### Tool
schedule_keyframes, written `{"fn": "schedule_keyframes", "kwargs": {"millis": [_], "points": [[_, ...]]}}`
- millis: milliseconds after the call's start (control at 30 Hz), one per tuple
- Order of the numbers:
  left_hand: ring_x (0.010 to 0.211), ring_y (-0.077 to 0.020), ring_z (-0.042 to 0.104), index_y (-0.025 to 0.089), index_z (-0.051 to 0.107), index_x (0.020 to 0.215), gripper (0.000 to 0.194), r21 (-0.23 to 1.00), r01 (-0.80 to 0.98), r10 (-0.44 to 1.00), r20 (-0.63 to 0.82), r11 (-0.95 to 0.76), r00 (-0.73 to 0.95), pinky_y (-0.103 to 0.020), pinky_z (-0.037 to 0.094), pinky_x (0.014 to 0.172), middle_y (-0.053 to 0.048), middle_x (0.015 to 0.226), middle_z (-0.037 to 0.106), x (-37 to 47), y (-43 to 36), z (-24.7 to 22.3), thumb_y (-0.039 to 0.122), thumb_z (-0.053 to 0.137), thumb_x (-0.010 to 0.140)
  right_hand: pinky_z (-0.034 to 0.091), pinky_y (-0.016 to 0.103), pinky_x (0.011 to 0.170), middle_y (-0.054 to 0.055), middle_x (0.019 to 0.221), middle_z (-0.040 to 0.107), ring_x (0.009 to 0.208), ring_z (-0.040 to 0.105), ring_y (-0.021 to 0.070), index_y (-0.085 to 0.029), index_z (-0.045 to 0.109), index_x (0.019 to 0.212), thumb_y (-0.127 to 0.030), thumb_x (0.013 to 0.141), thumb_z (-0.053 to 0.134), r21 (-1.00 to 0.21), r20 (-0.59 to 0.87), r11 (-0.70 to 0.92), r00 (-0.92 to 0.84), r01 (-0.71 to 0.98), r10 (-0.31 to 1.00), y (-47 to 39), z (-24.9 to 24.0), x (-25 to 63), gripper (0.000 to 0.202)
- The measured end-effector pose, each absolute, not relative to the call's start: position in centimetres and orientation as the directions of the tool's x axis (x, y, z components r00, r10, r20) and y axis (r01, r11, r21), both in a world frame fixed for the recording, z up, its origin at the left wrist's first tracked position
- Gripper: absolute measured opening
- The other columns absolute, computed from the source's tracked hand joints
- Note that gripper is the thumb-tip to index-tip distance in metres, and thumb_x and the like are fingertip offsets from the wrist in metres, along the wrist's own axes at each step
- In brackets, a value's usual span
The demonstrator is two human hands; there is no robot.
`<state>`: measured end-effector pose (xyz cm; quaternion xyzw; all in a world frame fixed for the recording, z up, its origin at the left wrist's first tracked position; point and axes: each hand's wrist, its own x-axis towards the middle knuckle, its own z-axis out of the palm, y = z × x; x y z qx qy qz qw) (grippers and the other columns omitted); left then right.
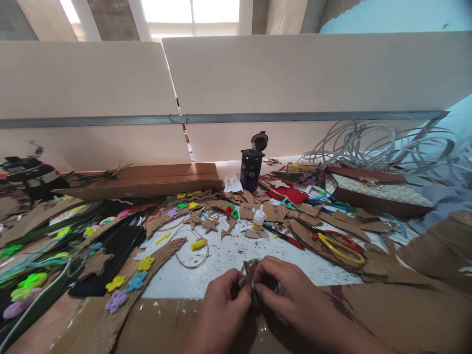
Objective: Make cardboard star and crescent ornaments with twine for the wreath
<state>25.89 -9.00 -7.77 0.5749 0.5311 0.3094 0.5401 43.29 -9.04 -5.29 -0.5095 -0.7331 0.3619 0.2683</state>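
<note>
My left hand (225, 306) and my right hand (282, 289) meet at the lower middle, above the front cardboard sheet. Both pinch a small brown cardboard piece (249, 270), which looks like a star with cord around it; fingers cover much of it. Just beyond lies a small white glue bottle (259, 216), standing upright with a yellow label. To the left are twine-wrapped star shapes (210, 224) and a loop of twine (191, 266). A curved twine-wrapped strip (149, 275) carries yellow, blue and purple fuzzy flowers.
A black bottle (250, 169) stands open at the back. Scissors with yellow handles (341, 249), cardboard scraps and a handbag (379, 191) lie right. At left are a black phone (110, 255) and a long cardboard tray (162, 179). A person's sleeve (448, 196) shows far right.
</note>
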Motion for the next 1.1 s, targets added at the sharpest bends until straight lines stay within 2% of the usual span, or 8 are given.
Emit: {"fn": "schedule_keyframes", "kwargs": {"millis": [400,733,1100], "points": [[0.07,-0.018,0.045,0.02,0.051,0.072,0.022,0.951,0.277,0.946,-0.211,0.14,0.245,-0.031,0.031,0.063,-0.001,0.07,0.05,25.85,-9.09,-8.08,0.041,0.051,0.079,0.041,0.029,0.072,0.002,0.084,0.064,0.08,0.058,0.0179,-0.018,0.062,0.08,-0.011,0.082,0.056,-0.813,0.028,0.206,-0.317,0.544,0.948,-9.21,-5.18,43.19,0.008],[0.066,-0.0167,0.041,0.021,0.048,0.068,0.023,0.939,0.327,0.951,-0.19,0.104,0.242,-0.031,0.029,0.061,0.001,0.065,0.047,25.93,-9.31,-7.98,0.04,0.051,0.081,0.039,0.027,0.067,0.0,0.079,0.062,0.073,0.054,0.0153,-0.018,0.057,0.077,-0.006,0.08,0.054,-0.811,0.047,0.198,-0.277,0.551,0.96,-9.39,-5.74,42.84,0.013],[0.068,-0.0172,0.043,0.021,0.05,0.071,0.025,0.958,0.248,0.948,-0.206,0.145,0.243,-0.031,0.029,0.061,0.0,0.067,0.048,25.85,-9.18,-8.18,0.043,0.053,0.08,0.041,0.028,0.069,0.001,0.083,0.062,0.078,0.055,0.017,-0.018,0.058,0.083,-0.013,0.081,0.054,-0.865,-0.007,0.151,-0.313,0.479,0.95,-9.22,-5.27,43.08,0.007]]}}
